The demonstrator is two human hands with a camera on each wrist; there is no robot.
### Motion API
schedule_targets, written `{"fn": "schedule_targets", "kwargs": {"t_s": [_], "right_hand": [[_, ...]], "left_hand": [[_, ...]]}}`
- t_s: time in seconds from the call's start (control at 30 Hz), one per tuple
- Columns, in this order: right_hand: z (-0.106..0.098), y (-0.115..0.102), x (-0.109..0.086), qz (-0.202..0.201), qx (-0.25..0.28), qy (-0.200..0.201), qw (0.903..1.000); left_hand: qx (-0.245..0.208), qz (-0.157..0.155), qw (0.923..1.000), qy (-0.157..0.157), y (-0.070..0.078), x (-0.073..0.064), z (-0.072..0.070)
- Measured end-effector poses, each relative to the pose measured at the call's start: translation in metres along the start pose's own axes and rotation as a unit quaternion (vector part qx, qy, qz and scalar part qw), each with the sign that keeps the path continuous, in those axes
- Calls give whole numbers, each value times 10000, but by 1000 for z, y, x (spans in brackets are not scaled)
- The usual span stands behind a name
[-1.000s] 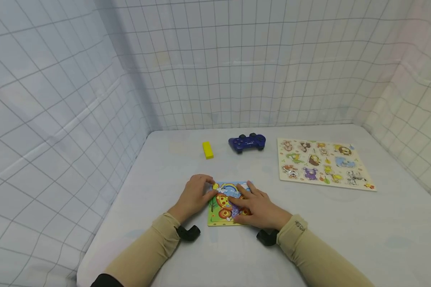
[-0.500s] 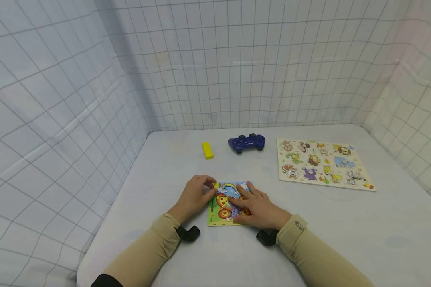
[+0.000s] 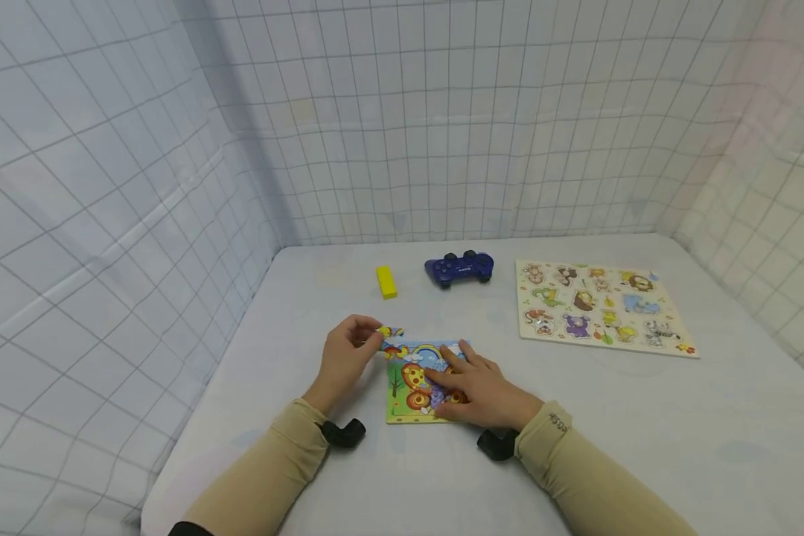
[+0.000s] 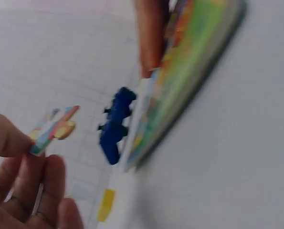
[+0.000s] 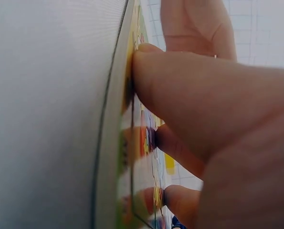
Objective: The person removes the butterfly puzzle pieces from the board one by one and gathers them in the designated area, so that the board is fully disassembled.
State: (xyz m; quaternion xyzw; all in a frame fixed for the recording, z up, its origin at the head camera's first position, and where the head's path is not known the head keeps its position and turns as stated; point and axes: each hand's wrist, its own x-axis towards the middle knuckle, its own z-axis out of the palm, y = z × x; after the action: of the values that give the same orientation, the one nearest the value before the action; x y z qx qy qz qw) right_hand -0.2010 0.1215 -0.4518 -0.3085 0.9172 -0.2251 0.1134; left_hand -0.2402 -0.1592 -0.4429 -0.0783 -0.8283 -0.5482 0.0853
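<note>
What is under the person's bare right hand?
Under the right hand lies the flat, squarish, brightly printed puzzle board. Its rainbow and yellow-spotted orange shape show left of the hand; whatever is printed directly beneath it is covered.

Controller (image 3: 458,269) behind puzzle (image 3: 415,378), block (image 3: 386,282) left, board (image 3: 603,309) right

Head view evenly bright. Left wrist view hazy, puzzle board (image 4: 182,71) blurred. Right wrist view: gloss mirrors fingers (image 5: 177,148).
</note>
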Motion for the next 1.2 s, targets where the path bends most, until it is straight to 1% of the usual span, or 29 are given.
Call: {"fn": "schedule_targets", "kwargs": {"t_s": [0.1, 0.13, 0.2, 0.27, 0.33, 0.37, 0.47, 0.57, 0.63, 0.77, 1.03, 1.1, 1.2], "right_hand": [[1, 1, 0, -38, 41, 5, 10000], [1, 1, -1, -49, 63, 10, 10000], [1, 2, -1, -62, 95, 26, 9999], [1, 2, -1, -82, 113, 32, 9999], [2, 2, -1, -108, 108, 23, 9999], [1, 2, -1, -109, 97, 19, 9999], [0, 0, -1, -86, 81, -3, 9999], [-1, -1, -1, -70, 85, 18, 9999], [-2, -2, -2, -63, 92, 22, 9999], [-1, -1, -1, -64, 62, 12, 10000], [2, 2, -1, -102, 22, 68, 9999], [2, 2, -1, -90, 34, 68, 9999], [1, 1, -1, -90, 49, 68, 9999]], "left_hand": [[31, -496, 9987, -130, 1, 5, -27], [74, -713, 9971, -237, 0, 7, -39], [247, -1046, 9929, -514, -4, 11, -62], [420, -1358, 9868, -782, -10, 14, -84], [673, -1543, 9808, -985, -16, 15, -105], [837, -1575, 9783, -1051, -19, 15, -113], [1356, -1662, 9710, -1059, -24, 14, -130], [1774, -1652, 9643, -1063, -29, 13, -136], [1876, -1701, 9615, -1068, -32, 14, -136], [1848, -1768, 9605, -1099, -35, 15, -133], [1894, -1722, 9606, -1083, -32, 14, -122], [1973, -1681, 9597, -1089, -32, 14, -122], [2346, -1537, 9535, -1104, -32, 14, -122]]}}
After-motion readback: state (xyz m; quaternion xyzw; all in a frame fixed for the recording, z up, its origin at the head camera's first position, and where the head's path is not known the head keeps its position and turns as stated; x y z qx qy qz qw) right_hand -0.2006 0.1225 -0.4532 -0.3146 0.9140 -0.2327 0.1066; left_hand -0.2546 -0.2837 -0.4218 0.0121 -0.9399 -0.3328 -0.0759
